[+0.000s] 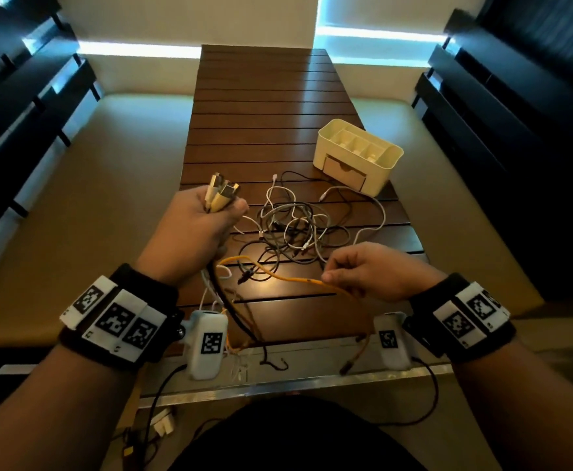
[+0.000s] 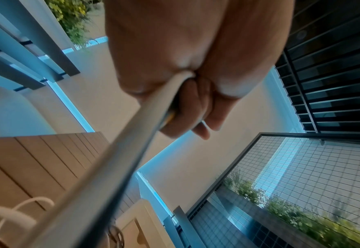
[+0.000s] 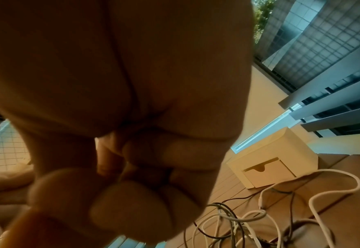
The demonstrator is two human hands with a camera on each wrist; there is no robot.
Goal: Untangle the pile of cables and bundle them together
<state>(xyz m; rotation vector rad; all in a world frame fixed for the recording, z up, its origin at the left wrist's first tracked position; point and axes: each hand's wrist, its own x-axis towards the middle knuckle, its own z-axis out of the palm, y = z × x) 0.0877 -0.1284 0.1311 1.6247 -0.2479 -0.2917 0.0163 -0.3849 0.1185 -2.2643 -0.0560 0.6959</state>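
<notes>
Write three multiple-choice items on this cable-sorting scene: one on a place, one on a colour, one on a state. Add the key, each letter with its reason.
1. Where does the cream organiser box stand on the slatted table?
A. beyond the tangled pile, toward the right edge
B. at the near edge, between the wrists
C. on the floor

2. What colour is the cable that the right hand pinches?
A. blue
B. yellow-orange
C. green

3. What is the left hand doing?
A. lying flat on the table
B. hanging loose and holding nothing
C. gripping a bunch of cable plugs

Key: 1 A, the box sits past the pile of cables, on the right. 2 B, the strand leading from its fingers is yellow-orange. 3 C, its fingers curl round the plug ends, which stick up from the fist.
</notes>
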